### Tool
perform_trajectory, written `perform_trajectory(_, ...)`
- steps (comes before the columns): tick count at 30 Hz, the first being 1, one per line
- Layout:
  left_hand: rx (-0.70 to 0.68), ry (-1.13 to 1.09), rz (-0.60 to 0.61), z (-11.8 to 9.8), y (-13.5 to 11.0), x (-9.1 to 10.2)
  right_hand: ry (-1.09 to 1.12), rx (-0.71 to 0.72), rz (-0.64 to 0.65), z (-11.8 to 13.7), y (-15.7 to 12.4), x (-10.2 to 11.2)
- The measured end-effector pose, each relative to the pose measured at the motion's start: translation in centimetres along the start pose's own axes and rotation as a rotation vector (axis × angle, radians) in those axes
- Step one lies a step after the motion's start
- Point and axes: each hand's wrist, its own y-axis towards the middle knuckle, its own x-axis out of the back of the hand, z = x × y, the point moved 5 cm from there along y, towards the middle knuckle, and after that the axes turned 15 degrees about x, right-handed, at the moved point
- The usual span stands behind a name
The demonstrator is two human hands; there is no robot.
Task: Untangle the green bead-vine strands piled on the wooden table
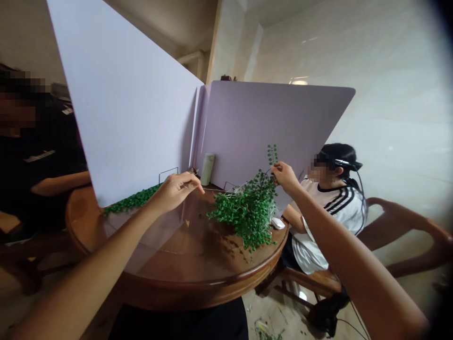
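Greenery (244,212) bunches over the right half of a round, glossy brown table (170,255), its leafy mass fanning down and leftward, while one sprig (269,154) points upright from the pinched fingertips of the right hand (285,175). The left hand (179,190), fingers curled, meets a thin strand (214,190) running nearly level to the bunch; whether it grips it, I cannot tell. White panels (138,108) stand on the table in a corner, a pale wall (385,127) beyond.

1 head-worn camera looks forward and down across the wooden table (159,259) from close to its edge.
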Motion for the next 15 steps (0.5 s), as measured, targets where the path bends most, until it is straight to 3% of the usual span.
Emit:
perform_trajectory(3,0.078,-0.029,0.061,0.9,0.3,-1.0,0.143,-0.028,0.054,1.7,-0.6,-0.5)
perform_trajectory(9,0.034,0.0,0.142,0.0,1.0,-4.5,0.371,0.037,0.192,7.8,-0.5,-1.2)
perform_trajectory(13,0.093,0.113,0.222,-0.4,1.6,-8.2,0.511,0.069,0.293,10.8,-1.0,-2.0)
perform_trajectory(15,0.18,0.188,0.17,0.0,2.1,-10.8,0.579,0.081,0.326,11.9,-1.5,-2.5)
